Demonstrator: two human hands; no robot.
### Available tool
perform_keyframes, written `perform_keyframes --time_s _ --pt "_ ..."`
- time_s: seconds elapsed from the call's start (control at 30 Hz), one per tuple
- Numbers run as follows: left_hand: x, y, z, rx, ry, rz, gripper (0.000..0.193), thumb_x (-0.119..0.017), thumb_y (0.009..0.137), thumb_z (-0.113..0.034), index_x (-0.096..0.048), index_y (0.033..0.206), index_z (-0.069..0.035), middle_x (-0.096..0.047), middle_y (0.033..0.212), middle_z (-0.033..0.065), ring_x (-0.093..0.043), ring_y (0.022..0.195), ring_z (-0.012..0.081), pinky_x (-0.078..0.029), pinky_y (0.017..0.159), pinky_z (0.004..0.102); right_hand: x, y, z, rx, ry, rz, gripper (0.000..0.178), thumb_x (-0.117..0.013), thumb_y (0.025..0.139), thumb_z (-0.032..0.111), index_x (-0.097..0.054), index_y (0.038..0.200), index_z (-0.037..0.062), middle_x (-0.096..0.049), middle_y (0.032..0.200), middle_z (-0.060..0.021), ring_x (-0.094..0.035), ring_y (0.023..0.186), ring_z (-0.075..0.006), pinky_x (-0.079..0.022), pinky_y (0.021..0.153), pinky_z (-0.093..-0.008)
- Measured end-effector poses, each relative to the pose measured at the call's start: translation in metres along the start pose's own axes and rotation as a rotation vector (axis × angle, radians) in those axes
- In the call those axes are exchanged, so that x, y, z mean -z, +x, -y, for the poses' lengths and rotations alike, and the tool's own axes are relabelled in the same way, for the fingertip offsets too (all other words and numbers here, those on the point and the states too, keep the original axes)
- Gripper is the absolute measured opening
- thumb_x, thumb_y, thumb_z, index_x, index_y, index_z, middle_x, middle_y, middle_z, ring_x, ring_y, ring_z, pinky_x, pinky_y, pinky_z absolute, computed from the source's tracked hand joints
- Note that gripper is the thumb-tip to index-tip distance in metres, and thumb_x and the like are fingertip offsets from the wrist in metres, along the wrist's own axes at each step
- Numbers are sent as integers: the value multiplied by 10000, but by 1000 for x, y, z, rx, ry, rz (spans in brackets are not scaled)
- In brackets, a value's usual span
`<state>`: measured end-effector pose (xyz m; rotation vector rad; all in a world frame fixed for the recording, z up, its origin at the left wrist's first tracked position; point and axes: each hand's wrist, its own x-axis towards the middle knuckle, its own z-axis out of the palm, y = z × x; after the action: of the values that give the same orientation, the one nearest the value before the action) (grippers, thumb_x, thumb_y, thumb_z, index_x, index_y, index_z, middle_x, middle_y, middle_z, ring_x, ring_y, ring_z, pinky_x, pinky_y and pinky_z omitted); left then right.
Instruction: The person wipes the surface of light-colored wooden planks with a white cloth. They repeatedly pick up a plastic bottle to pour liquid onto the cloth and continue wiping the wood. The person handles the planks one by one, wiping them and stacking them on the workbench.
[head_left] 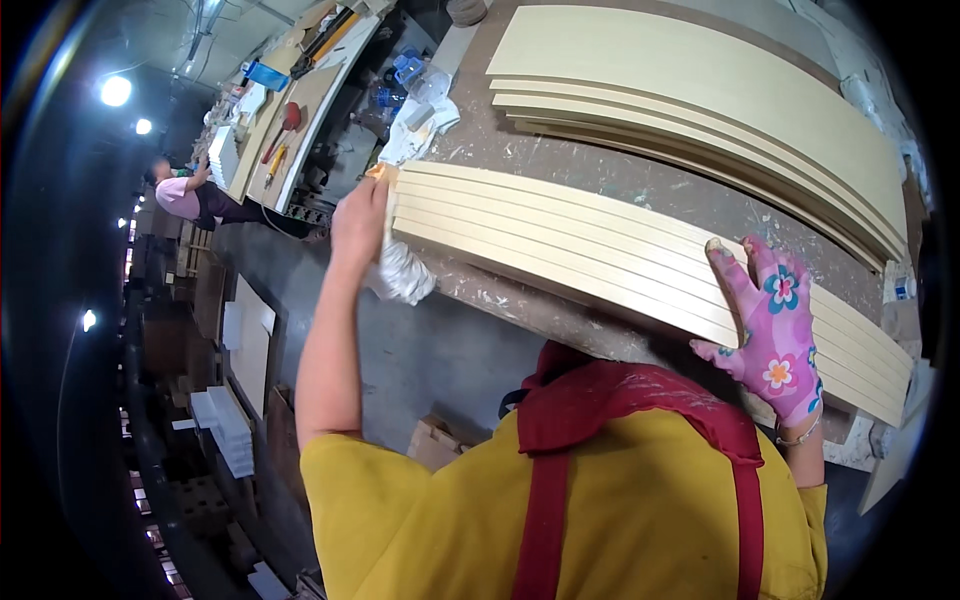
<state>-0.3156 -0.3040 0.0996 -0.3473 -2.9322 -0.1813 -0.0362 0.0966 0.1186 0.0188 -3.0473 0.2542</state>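
1. Reaching across the bench (600, 172), the person in the yellow shirt has a hand near each end of a row of pale boards (570, 245), which lies lengthwise along the near side, narrow faces upward and pressed close together.
2. The bare left hand (358, 225) is at the row's left end, its fingers curled around the corner; a small orange-tan scrap shows there, though what exactly they pinch cannot be told. A crumpled white cloth (403, 272) hangs just below.
3. The right hand (775, 325), in a pink flowered glove, lies over the row toward its right end, fingers spread, thumb pointing left.
4. The bench top is brown and worn, flecked with whitish paint or dust. Behind the row, and apart from it, rests a stack of wide pale panels (680, 75), their near edges slightly stepped.
5. Past the bench's left end are a white rag (418, 138) and a clear, blue-tinted bottle (430, 75).
6. Farther left, a second bench (312, 115) carries a red tool (290, 118) and a yellow one (276, 163); a co-worker (178, 198) in a pink top stands at its far side, a hand at some white blocks (223, 158).
7. On the grey floor (410, 350) sits a cardboard box (432, 445); white panels (225, 430) are piled at left. Bright lamps (116, 91) shine in the dim room.
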Motion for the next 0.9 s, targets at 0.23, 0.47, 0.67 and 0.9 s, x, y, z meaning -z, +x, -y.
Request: perform_keyframes --time_s 0.23,0.47,0.67,0.9 --pt "51 -27 -72 -66 -615 -239 262 -563 937 -229 -601 839 11 -616 738 147 -553 635 187 -447 634 299 -5 2 -5 -6 35 -9 890 -748 611 486 -459 1375 131 -468 1283 -218 -445 1172 -394 -282 1041 -497" --pt "-11 -70 -202 -655 -351 -65 162 -628 868 -163 -549 783 -51 -556 717 172 -535 660 387 -431 588 423 2 -9 -24 44 57 4 935 -730 667 526 -382 1414 85 -475 1300 -208 -457 1204 -369 -279 1065 -477" --pt "-7 -22 -95 -271 -126 -57 255 -527 938 -255 -552 816 -32 -582 754 213 -562 711 412 -430 612 468 18 -86 -84 -159 -170 71 1061 -657 648 688 -323 1447 75 -479 1322 -211 -443 1261 -349 -206 1137 -480" --pt "-13 -73 -226 -745 -204 -8 134 -598 861 -186 -573 786 -77 -550 745 126 -567 682 316 -446 578 418 14 -109 -116 -182 -103 8 1039 -737 616 598 -359 1427 70 -468 1311 -209 -411 1265 -370 -191 1137 -493"
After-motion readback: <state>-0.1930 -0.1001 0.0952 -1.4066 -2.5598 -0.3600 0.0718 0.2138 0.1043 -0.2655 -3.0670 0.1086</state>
